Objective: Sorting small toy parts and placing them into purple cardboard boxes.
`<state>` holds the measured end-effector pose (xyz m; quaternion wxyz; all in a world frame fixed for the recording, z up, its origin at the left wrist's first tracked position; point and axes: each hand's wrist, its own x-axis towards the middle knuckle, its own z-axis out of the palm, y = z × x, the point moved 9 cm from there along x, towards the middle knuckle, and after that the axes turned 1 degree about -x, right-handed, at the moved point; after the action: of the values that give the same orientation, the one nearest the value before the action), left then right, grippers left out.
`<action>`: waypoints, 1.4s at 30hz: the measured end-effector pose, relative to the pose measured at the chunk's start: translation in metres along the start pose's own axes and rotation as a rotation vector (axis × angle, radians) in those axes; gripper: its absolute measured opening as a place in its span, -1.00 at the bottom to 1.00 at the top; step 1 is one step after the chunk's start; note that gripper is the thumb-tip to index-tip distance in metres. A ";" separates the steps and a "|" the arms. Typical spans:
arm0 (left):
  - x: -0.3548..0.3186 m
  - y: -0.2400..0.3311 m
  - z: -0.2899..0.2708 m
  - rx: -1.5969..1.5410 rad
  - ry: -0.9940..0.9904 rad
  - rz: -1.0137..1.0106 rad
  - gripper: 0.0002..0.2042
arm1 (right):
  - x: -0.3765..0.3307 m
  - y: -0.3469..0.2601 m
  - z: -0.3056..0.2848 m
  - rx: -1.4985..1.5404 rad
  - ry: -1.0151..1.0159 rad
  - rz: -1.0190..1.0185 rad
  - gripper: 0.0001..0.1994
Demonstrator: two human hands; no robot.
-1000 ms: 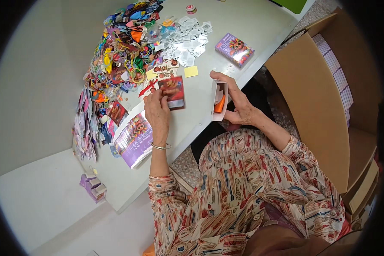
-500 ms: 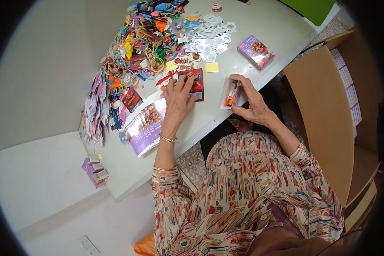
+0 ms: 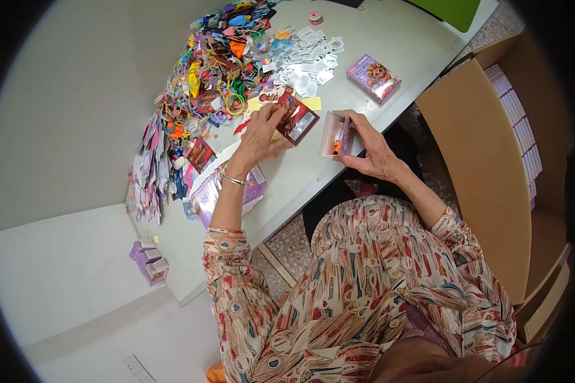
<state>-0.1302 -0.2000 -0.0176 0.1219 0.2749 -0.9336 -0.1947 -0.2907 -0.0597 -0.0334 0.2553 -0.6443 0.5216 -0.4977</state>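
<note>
My left hand point(image 3: 259, 135) grips the left edge of a dark red flat packet point(image 3: 298, 121) with a pale label panel. The packet is tilted and partly raised over the table. A small open box point(image 3: 331, 131), white inside, is held in my right hand point(image 3: 378, 153) near the table's front edge. Something orange shows inside it; the rest of its contents cannot be made out. Red and yellow paper pieces point(image 3: 312, 103) lie just beyond the packet. Under my left wrist, purple printed card pieces point(image 3: 254, 186) lie on the table.
A heap of colourful small bagged items and cords point(image 3: 220, 70) covers the table's far left, beside clear printed sachets point(image 3: 310, 60). A purple box point(image 3: 374, 78) stands at the right. On the floor, a large carton point(image 3: 473, 172) holds rows of boxes. Small purple boxes point(image 3: 149, 263) sit at left.
My left hand has picked up the red packet from the table and tilted it. The small box in my right hand has turned slightly, showing its purple side. The view has shifted a little.
</note>
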 end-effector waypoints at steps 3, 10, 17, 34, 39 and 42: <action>0.004 -0.001 0.000 0.092 -0.076 0.007 -0.65 | 0.000 -0.002 -0.001 0.009 0.008 0.000 -0.13; -0.003 -0.008 0.003 0.031 -0.097 -0.034 -0.83 | 0.004 -0.001 0.000 -0.007 -0.001 0.030 -0.12; -0.005 0.007 -0.055 -0.484 0.427 -0.104 -0.98 | 0.003 0.014 -0.002 0.398 0.079 0.242 -0.16; -0.028 0.010 -0.017 -0.795 0.658 -0.291 -0.79 | 0.042 0.035 0.035 0.767 -0.011 0.375 -0.37; -0.067 0.033 -0.006 -0.543 0.353 -0.410 -0.76 | 0.032 0.032 0.019 0.758 -0.040 0.354 -0.37; -0.081 0.037 -0.005 -0.726 0.405 -0.458 -0.70 | 0.025 0.020 0.023 0.783 -0.129 0.376 -0.34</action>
<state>-0.0797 -0.1275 -0.0074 0.3439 0.4456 -0.6780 -0.4728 -0.2792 -0.0941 -0.0495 0.5984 -0.4224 0.3850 -0.5615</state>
